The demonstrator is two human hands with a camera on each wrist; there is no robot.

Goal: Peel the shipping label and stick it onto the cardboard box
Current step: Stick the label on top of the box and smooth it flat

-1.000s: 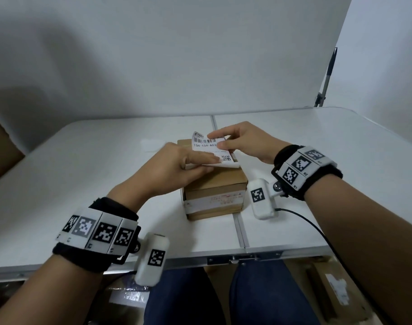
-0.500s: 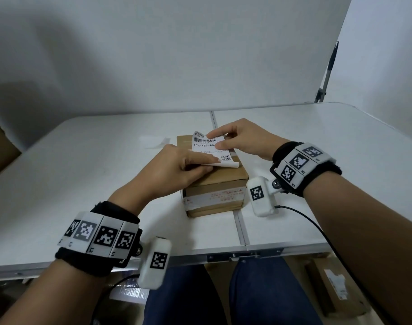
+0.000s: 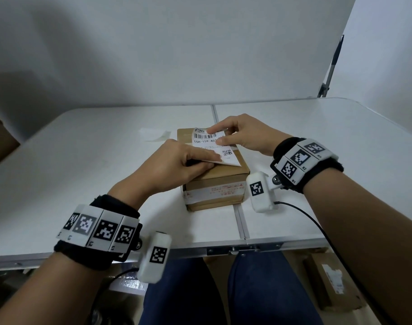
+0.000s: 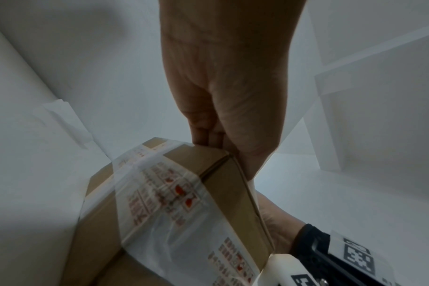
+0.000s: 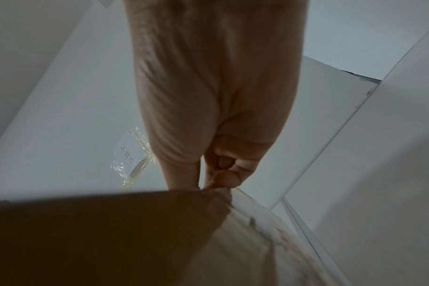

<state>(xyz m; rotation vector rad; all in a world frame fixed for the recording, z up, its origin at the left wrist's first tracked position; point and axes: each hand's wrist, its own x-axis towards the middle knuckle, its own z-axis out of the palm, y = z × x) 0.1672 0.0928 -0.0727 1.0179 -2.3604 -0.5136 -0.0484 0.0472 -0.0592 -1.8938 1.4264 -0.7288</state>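
Observation:
A small brown cardboard box (image 3: 214, 181) sealed with printed tape stands mid-table. On its top lies the white shipping label (image 3: 229, 157) with a barcode and a QR code; its near edge is still slightly raised. My left hand (image 3: 214, 159) pinches the label's near-left edge, fingers curled. My right hand (image 3: 218, 137) holds the far-right end, index finger laid over the barcode and thumb beside it. The left wrist view shows the box (image 4: 223, 193) under that hand (image 4: 220, 135). The right wrist view shows curled fingers (image 5: 223, 174) at the box's (image 5: 110, 232) top edge.
The peeled backing paper (image 3: 154, 134) lies on the white folding table (image 3: 83, 184) left of the box. A clear plastic wrapper (image 5: 132, 156) lies farther back. A stand pole (image 3: 331, 66) rises at the back right. More boxes (image 3: 329, 282) sit under the table.
The label has come down flatter onto the box top. My right index finger has slid onto the barcode end. Both hands keep their hold.

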